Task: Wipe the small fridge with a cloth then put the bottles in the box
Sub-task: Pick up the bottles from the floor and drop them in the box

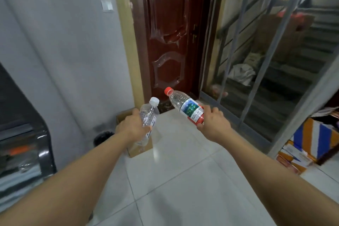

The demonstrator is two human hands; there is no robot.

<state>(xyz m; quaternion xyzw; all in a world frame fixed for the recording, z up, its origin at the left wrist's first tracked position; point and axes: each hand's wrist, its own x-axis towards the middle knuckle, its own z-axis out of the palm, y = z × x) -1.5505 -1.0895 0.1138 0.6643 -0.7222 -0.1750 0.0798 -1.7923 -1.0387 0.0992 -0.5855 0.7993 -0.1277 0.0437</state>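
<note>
We hold a bottle in each of our hands, arms stretched forward over the white tiled floor (183,180). Our left hand (131,126) grips the white-capped bottle (149,115) round its middle, cap tilted up and to the right. Our right hand (213,124) holds the red-capped bottle (185,105) by its lower part — fingers curled round the red base, cap pointing up and left. The two bottles are near each other but apart. The cardboard box (136,147) stands on the floor against the wall (64,51), directly under our left hand and largely hidden by it. At the far left edge we see the dark, glossy small fridge (23,134) — blurred. Ahead stands a dark red door (168,33).
</note>
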